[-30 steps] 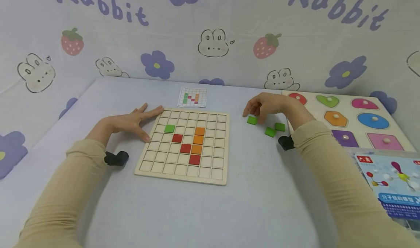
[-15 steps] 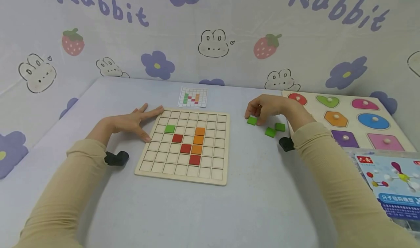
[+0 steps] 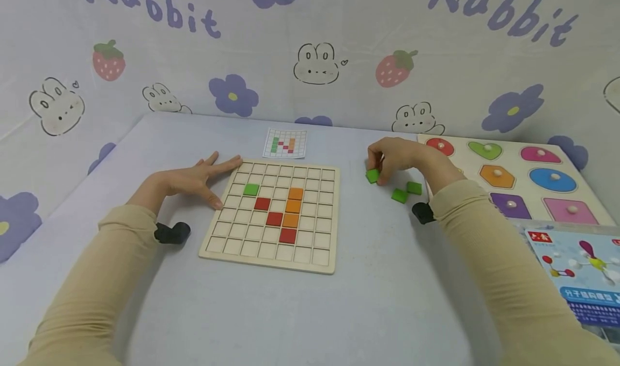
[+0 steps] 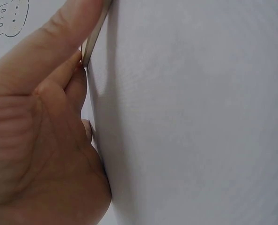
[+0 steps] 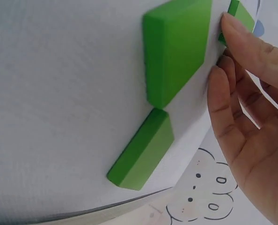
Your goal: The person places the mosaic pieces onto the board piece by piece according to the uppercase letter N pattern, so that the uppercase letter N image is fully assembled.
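Observation:
My right hand (image 3: 394, 153) pinches a green square tile (image 3: 372, 176) between thumb and fingers, and the tile is slightly tilted. In the right wrist view the thumb lies at that tile's (image 5: 242, 19) edge. Two more green tiles (image 3: 399, 195) lie close together on the table just nearer than the hand. My left hand (image 3: 191, 182) has its fingers spread, with the thumb and a fingertip at the left edge of a wooden grid board (image 3: 227, 246). On the board sit one green tile (image 3: 251, 189), three orange tiles (image 3: 293, 206) and three red tiles (image 3: 274, 219).
Behind the board lies a small pattern card (image 3: 284, 143) with coloured squares forming an N. At the right are a knobbed shape puzzle (image 3: 523, 185) and a blue-labelled box (image 3: 576, 269). A printed cloth (image 3: 358, 27) hangs at the back.
The right hand's fingers have closed onto the farthest loose green tile, which has turned and tilted a little. The left hand and board have stayed in place.

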A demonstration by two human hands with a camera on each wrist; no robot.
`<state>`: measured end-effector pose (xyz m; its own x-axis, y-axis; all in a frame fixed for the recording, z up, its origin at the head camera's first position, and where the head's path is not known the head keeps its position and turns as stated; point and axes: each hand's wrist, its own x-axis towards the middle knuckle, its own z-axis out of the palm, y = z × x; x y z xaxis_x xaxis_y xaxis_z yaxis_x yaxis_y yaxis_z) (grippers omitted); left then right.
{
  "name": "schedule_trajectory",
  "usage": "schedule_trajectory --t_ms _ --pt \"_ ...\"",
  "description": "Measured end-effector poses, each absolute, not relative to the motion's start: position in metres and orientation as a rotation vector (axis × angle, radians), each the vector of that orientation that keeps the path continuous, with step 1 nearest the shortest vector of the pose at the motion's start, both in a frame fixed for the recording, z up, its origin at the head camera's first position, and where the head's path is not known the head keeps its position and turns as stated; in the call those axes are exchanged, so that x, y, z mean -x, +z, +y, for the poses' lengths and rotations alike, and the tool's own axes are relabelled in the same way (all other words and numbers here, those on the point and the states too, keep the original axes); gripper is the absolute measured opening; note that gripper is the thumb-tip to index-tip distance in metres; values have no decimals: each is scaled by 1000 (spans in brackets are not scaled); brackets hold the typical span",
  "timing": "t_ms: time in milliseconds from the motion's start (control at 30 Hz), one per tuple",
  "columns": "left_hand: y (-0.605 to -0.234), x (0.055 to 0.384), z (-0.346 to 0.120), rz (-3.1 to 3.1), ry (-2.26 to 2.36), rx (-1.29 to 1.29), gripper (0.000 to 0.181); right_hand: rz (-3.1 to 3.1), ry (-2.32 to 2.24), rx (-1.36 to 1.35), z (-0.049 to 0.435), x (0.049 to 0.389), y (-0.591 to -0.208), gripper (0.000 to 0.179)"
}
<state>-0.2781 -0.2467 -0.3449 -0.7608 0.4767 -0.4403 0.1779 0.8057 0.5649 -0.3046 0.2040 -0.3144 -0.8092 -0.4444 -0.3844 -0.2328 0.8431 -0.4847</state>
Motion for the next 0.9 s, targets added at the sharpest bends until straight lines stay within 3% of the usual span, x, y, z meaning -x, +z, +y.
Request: schedule_trajectory --t_ms 333,900 --pt "-346 280 -248 2409 670 -476 119 2479 -676 551 191 303 -306 16" --pt "-347 281 -248 2414 675 -490 119 2517 -897 775 105 280 -292 21"
